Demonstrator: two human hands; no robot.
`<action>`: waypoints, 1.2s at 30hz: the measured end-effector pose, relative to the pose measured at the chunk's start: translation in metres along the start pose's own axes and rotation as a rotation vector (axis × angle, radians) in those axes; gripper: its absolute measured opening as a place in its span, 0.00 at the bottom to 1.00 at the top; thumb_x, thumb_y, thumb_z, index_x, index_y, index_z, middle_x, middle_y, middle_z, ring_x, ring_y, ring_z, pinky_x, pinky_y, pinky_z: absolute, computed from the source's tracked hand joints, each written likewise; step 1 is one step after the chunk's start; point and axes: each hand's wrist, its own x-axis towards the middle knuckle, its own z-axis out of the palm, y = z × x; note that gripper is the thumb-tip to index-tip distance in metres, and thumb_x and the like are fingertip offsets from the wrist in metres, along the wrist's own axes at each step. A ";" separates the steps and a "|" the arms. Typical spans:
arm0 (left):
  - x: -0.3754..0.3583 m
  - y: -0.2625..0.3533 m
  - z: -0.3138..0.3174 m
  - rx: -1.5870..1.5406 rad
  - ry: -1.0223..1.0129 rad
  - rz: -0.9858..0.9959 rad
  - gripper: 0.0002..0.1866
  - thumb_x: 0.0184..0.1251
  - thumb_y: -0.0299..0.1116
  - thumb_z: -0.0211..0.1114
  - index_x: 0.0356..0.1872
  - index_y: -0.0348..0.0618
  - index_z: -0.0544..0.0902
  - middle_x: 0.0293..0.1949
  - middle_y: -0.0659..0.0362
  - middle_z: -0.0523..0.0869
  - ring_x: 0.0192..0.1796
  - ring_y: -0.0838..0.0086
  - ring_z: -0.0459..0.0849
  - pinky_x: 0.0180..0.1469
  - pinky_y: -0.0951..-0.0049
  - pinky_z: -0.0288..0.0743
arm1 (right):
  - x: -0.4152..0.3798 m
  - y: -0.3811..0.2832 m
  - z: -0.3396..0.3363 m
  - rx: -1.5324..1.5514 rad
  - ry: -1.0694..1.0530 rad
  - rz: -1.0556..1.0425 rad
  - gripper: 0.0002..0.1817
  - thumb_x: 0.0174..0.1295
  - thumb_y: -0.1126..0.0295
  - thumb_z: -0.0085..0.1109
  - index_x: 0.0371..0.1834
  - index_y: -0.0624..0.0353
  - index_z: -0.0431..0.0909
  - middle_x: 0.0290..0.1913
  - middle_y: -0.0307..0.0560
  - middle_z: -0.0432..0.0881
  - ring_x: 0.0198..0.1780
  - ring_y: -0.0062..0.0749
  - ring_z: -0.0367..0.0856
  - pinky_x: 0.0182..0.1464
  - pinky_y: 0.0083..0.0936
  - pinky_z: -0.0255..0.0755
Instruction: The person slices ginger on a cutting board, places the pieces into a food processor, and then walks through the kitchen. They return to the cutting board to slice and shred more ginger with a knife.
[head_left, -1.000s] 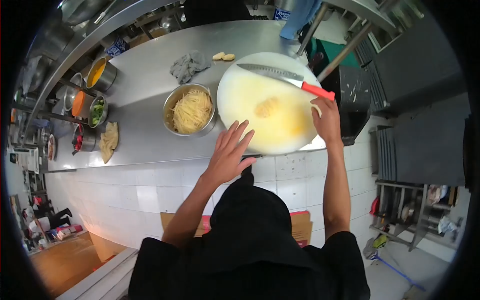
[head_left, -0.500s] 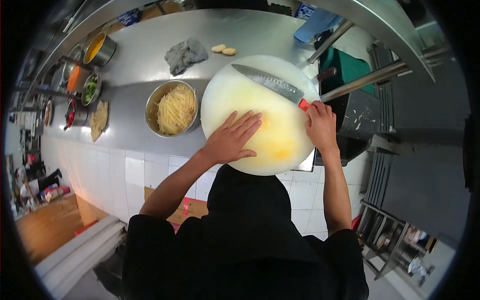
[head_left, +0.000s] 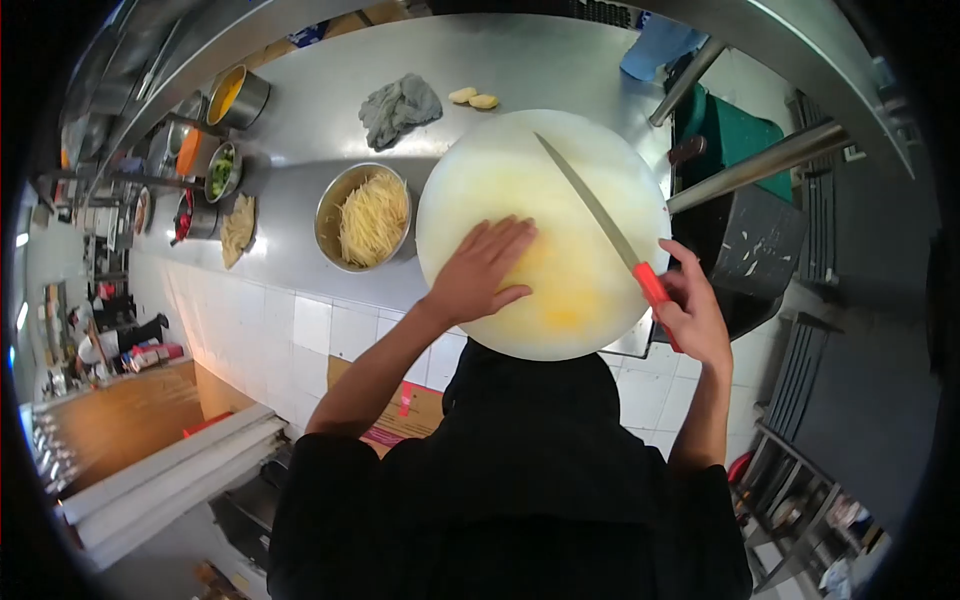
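Note:
My left hand (head_left: 484,272) lies flat on the round white cutting board (head_left: 480,170), fingers stretched out, over a yellowish stain. At the board's right edge, my right hand (head_left: 700,312) has a loose hold on the red handle of a kitchen knife (head_left: 594,207). Its thumb lies across the handle while the index finger is lifted away. The blade looks narrow from above, points to the far side and lies over the board. Left of the board stands a metal bowl (head_left: 323,243) of pale yellow shreds (head_left: 373,220).
Behind the board are a grey cloth (head_left: 399,108) and two peeled pale pieces (head_left: 474,98). Farther left stand metal containers, one with orange contents (head_left: 228,95), a bowl of chopped greens (head_left: 222,175) and a tan cloth (head_left: 238,230). A metal post (head_left: 760,165) and black bin (head_left: 755,235) flank the right.
The knife has turned, its blade now narrow and steeper across the board, its handle nearer my body. My right hand has moved nearer and loosened its fingers. My left hand stays flat.

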 end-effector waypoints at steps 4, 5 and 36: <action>0.005 -0.008 0.003 0.073 -0.032 0.098 0.39 0.69 0.49 0.66 0.77 0.46 0.63 0.77 0.55 0.65 0.79 0.60 0.61 0.79 0.50 0.52 | -0.027 0.011 0.013 0.345 0.013 0.191 0.38 0.57 0.84 0.55 0.75 0.57 0.62 0.36 0.46 0.82 0.28 0.22 0.78 0.30 0.22 0.72; 0.006 -0.009 0.003 0.077 -0.055 0.131 0.40 0.69 0.51 0.65 0.77 0.46 0.63 0.78 0.55 0.64 0.80 0.60 0.60 0.80 0.49 0.51 | -0.030 0.006 0.017 0.306 0.020 0.245 0.37 0.58 0.83 0.56 0.74 0.57 0.63 0.36 0.46 0.82 0.27 0.22 0.77 0.29 0.22 0.71; 0.023 -0.046 -0.021 -0.201 0.127 0.489 0.16 0.60 0.31 0.68 0.49 0.42 0.80 0.58 0.57 0.80 0.60 0.61 0.77 0.64 0.56 0.70 | 0.009 -0.061 0.089 -0.516 0.058 0.084 0.09 0.66 0.73 0.56 0.40 0.68 0.69 0.33 0.71 0.82 0.38 0.69 0.82 0.41 0.54 0.75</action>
